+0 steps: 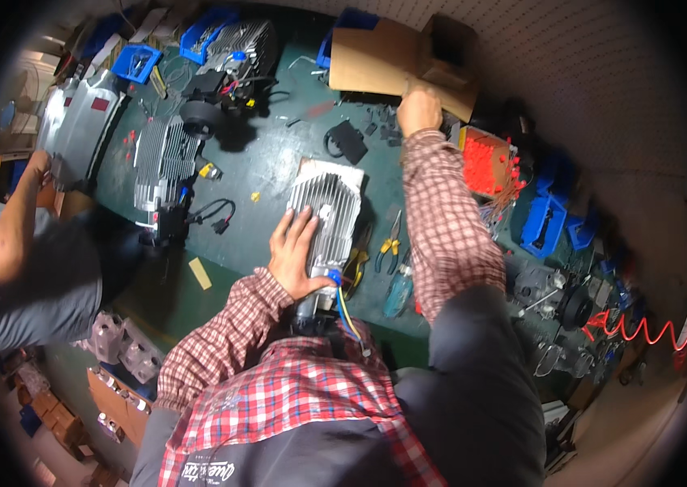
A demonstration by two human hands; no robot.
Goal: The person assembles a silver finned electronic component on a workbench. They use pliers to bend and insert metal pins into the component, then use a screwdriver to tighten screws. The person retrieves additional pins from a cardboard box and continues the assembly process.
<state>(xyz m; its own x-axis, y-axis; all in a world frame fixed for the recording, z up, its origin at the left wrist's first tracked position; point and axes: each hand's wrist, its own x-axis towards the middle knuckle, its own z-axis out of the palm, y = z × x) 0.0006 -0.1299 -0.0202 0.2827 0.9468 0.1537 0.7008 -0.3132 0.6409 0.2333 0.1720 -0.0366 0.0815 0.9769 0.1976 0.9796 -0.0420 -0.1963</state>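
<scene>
My left hand [291, 253] rests on a silver finned metal housing [327, 195], fingers spread over its left side and thumb by a blue connector [334, 277]. Blue and yellow wires [347, 312] hang from the connector toward me. My right arm stretches forward, and my right hand [420, 109] is at the front edge of an opened cardboard box [376, 61]. Its fingers look curled; whatever they hold is hidden. A small black part with a cable [347, 142] lies between the housing and the box.
Yellow-handled pliers [390, 247] and a clear bottle [399, 292] lie right of the housing. A box of red parts [485, 162] and blue bins [542, 226] stand farther right. More finned housings [167, 154] sit at left, near another person's arm [19, 219]. A red coiled hose [652, 331] hangs at right.
</scene>
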